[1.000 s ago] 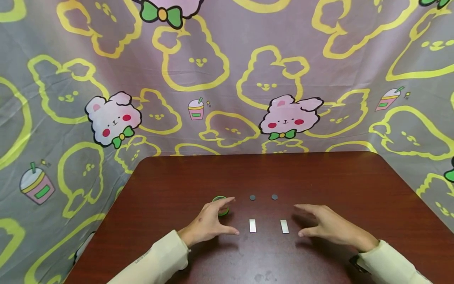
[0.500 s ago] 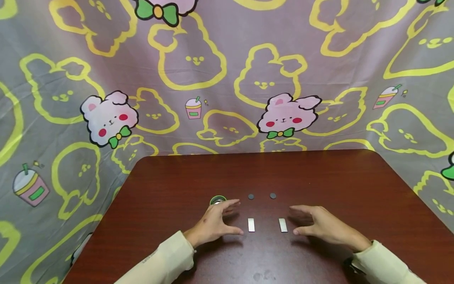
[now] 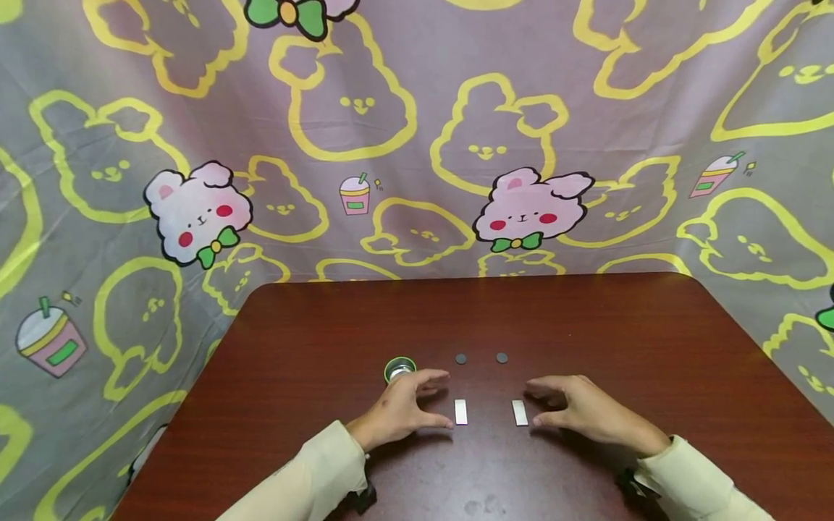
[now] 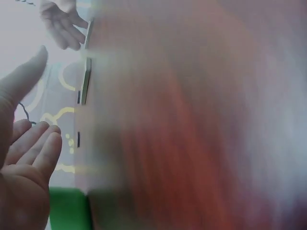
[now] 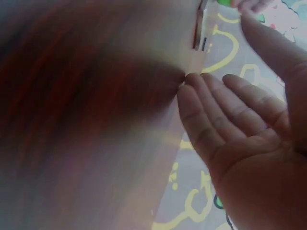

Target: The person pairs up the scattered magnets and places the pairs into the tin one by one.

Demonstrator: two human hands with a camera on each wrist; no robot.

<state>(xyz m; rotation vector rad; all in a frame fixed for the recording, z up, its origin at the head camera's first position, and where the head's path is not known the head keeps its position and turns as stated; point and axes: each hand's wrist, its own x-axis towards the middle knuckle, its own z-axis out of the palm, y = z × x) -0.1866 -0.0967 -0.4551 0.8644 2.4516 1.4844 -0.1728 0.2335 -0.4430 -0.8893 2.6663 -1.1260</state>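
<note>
My left hand (image 3: pixel 412 407) is held with thumb and fingers spread apart, just left of a small pale rectangular strip (image 3: pixel 461 412). A second such strip (image 3: pixel 520 412) lies close to my right hand (image 3: pixel 589 414), whose thumb and fingers are also parted. Neither hand holds anything; a narrow gap separates each thumb from its strip. Behind the strips, two small dark discs (image 3: pixel 460 358) lie on the table. Partly covered by my left fingers is a round green-rimmed container (image 3: pixel 394 364), whose green side (image 4: pixel 69 208) shows in the left wrist view.
The brown table (image 3: pixel 554 318) has rounded far corners. A patterned cloth (image 3: pixel 423 145) with rabbits and cups hangs around its back and sides. Most of the table surface is blurred in both wrist views.
Both hands have moved inward, closer to the two strips and to each other. My left hand now covers less of the green-rimmed container. The strips and discs stay in place.
</note>
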